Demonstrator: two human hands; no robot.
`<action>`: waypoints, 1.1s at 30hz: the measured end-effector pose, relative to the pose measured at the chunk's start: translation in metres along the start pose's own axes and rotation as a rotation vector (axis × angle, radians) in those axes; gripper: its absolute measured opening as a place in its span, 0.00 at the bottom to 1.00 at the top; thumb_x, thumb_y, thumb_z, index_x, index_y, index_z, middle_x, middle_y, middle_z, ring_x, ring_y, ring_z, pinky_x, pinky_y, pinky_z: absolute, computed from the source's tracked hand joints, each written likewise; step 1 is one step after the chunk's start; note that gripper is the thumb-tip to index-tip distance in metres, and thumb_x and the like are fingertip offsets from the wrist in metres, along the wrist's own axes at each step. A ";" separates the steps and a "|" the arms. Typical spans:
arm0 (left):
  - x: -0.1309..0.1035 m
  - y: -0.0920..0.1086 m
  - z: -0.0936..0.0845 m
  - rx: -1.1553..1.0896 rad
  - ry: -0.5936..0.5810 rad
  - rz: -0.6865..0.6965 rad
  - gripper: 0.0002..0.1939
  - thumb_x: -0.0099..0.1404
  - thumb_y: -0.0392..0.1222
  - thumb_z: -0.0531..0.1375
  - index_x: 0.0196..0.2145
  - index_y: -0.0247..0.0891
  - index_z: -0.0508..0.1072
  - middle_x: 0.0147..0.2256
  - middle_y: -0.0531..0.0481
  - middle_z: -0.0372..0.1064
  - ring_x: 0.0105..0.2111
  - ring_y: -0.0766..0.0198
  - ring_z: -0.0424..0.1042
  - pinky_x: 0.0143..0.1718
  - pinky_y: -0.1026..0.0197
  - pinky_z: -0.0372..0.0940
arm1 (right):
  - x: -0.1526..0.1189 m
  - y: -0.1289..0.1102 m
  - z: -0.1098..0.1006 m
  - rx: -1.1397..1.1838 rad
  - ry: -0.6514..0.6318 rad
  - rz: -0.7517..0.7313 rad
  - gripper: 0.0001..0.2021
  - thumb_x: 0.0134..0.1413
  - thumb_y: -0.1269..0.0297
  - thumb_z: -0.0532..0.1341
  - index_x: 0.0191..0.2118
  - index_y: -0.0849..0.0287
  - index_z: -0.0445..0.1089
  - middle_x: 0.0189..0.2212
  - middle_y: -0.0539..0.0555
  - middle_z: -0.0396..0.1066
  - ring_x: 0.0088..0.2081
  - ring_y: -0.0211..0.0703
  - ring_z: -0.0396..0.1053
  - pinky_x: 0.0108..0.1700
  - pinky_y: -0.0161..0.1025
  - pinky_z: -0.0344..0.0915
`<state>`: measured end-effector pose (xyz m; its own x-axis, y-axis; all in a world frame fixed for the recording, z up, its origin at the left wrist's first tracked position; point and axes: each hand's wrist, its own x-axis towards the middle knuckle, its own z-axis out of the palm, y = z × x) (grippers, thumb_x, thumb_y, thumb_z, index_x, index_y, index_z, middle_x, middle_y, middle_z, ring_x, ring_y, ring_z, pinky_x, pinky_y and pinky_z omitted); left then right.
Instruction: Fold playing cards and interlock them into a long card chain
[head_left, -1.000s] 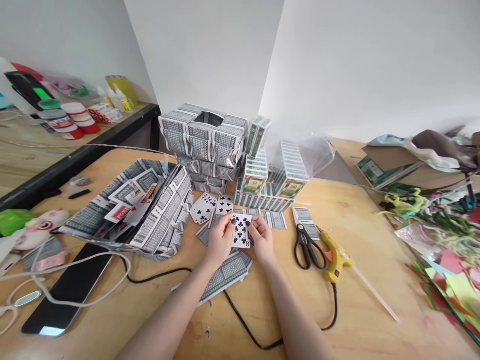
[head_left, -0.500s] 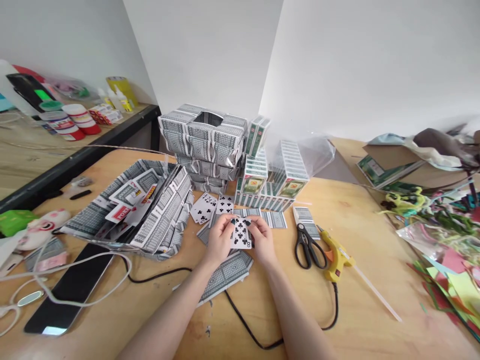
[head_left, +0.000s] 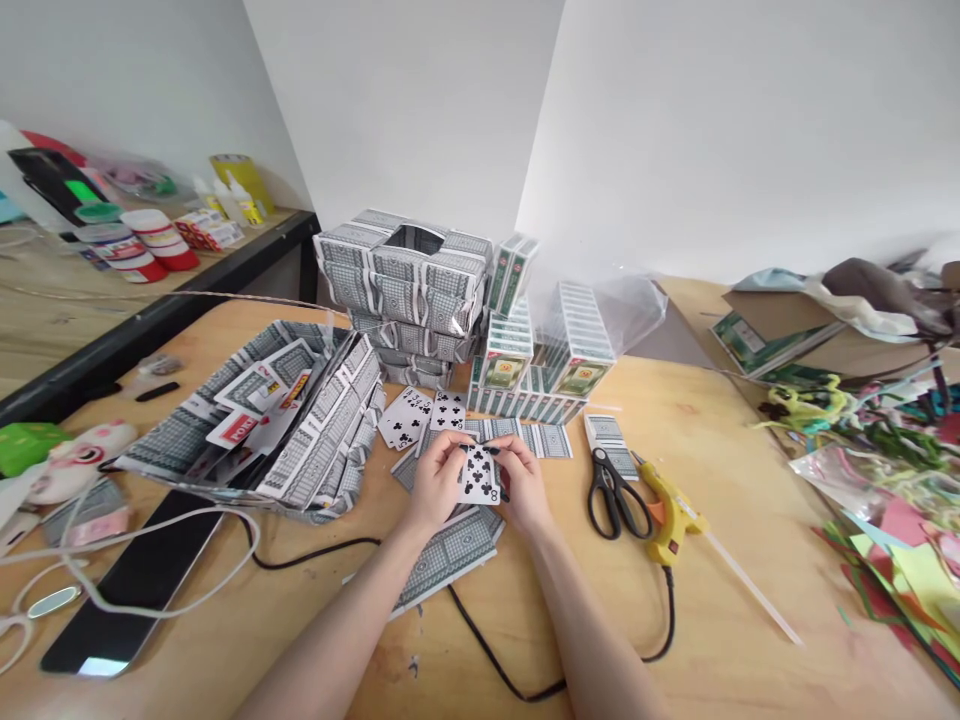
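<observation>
An eight of clubs playing card (head_left: 480,478) faces up between my two hands. My left hand (head_left: 437,478) pinches its left side, and my right hand (head_left: 520,478) grips its upper right corner. Below the hands lies a strip of joined playing cards (head_left: 450,555), patterned backs up, partly covered by my left forearm. Just beyond the fingers are loose face-up cards (head_left: 406,418) and a row of face-down cards (head_left: 551,441). To the left stands a basket made of folded cards (head_left: 326,440), holding cards and packaging.
Black scissors (head_left: 619,500) and a yellow glue gun (head_left: 673,520) with a glue stick lie at right. Card boxes (head_left: 581,340) and a box built of cards (head_left: 405,265) are stacked behind. A phone (head_left: 131,590) and white cable lie left; a black cord crosses the front.
The card has dipped slightly, its top edge tilting between my fingers. My right fingertips have shifted along its upper edge. The other things stay where they were.
</observation>
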<state>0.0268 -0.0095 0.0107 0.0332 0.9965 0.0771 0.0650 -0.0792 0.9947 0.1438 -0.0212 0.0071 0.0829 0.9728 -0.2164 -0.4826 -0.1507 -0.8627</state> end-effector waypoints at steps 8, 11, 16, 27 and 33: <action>-0.001 0.003 -0.001 0.072 0.030 0.078 0.07 0.56 0.34 0.49 0.28 0.37 0.66 0.28 0.53 0.65 0.31 0.68 0.64 0.33 0.67 0.58 | -0.001 -0.001 0.000 -0.007 -0.016 0.068 0.03 0.39 0.67 0.57 0.26 0.58 0.64 0.14 0.42 0.56 0.15 0.30 0.50 0.17 0.29 0.45; -0.002 0.002 -0.001 0.109 0.026 0.087 0.07 0.57 0.34 0.49 0.27 0.38 0.66 0.27 0.54 0.65 0.29 0.68 0.64 0.31 0.67 0.58 | -0.001 -0.003 -0.001 -0.001 -0.026 0.076 0.02 0.39 0.68 0.57 0.25 0.58 0.64 0.13 0.42 0.54 0.14 0.30 0.49 0.17 0.29 0.45; -0.002 0.001 -0.003 0.179 0.006 0.123 0.07 0.57 0.35 0.49 0.28 0.38 0.67 0.26 0.53 0.66 0.26 0.69 0.64 0.27 0.68 0.58 | 0.000 -0.006 -0.004 0.034 -0.090 0.080 0.07 0.38 0.65 0.56 0.29 0.58 0.65 0.15 0.44 0.58 0.15 0.31 0.53 0.17 0.29 0.47; -0.004 0.006 -0.009 0.252 -0.111 0.313 0.09 0.59 0.34 0.48 0.31 0.38 0.67 0.32 0.50 0.67 0.34 0.65 0.66 0.38 0.63 0.60 | 0.004 -0.001 -0.006 -0.221 -0.104 0.005 0.13 0.43 0.56 0.61 0.24 0.60 0.61 0.12 0.41 0.51 0.13 0.26 0.45 0.14 0.27 0.41; -0.003 0.003 -0.005 0.166 -0.036 0.176 0.11 0.59 0.41 0.52 0.40 0.38 0.65 0.38 0.47 0.67 0.37 0.64 0.67 0.38 0.62 0.61 | 0.005 0.004 -0.004 -0.335 -0.101 -0.128 0.13 0.47 0.54 0.58 0.27 0.60 0.62 0.12 0.42 0.56 0.11 0.28 0.52 0.12 0.27 0.47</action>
<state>0.0217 -0.0128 0.0138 0.0935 0.9654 0.2432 0.2183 -0.2582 0.9411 0.1462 -0.0177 0.0007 0.0295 0.9974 -0.0655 -0.1603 -0.0600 -0.9852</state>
